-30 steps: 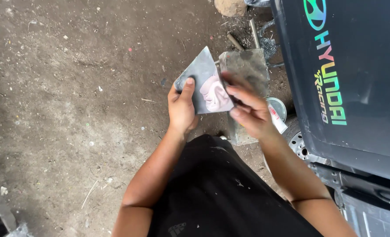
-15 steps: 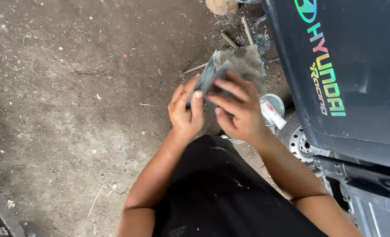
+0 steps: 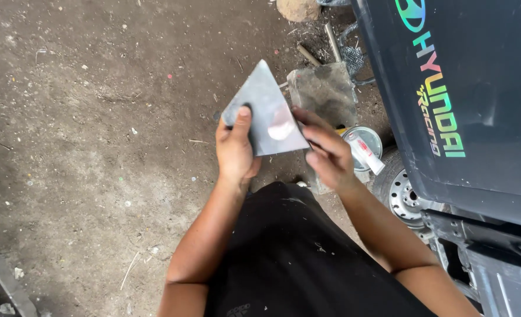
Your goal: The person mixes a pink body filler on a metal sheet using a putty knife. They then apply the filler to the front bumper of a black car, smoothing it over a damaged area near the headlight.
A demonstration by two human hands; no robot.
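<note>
Since the earlier frame, both hands are turning the grey triangular sheet point(image 3: 266, 114) flat toward the camera, its pink smear now showing. Left hand point(image 3: 235, 149) is gripping the sheet's lower left edge, thumb pressing on its face, at the frame's centre. Right hand point(image 3: 326, 154) is pinching the sheet's right corner with its fingertips. Behind them, upper centre, a grey slab point(image 3: 324, 92) is lying on the dirt floor point(image 3: 84, 129), beside a round tin point(image 3: 363, 141) and a dark car panel point(image 3: 477, 100).

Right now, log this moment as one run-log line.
left hand: grips grey triangular plate | right hand: fingers at plate's right edge | pinkish smear on plate | below: grey slab, round tin, dirt floor
</note>
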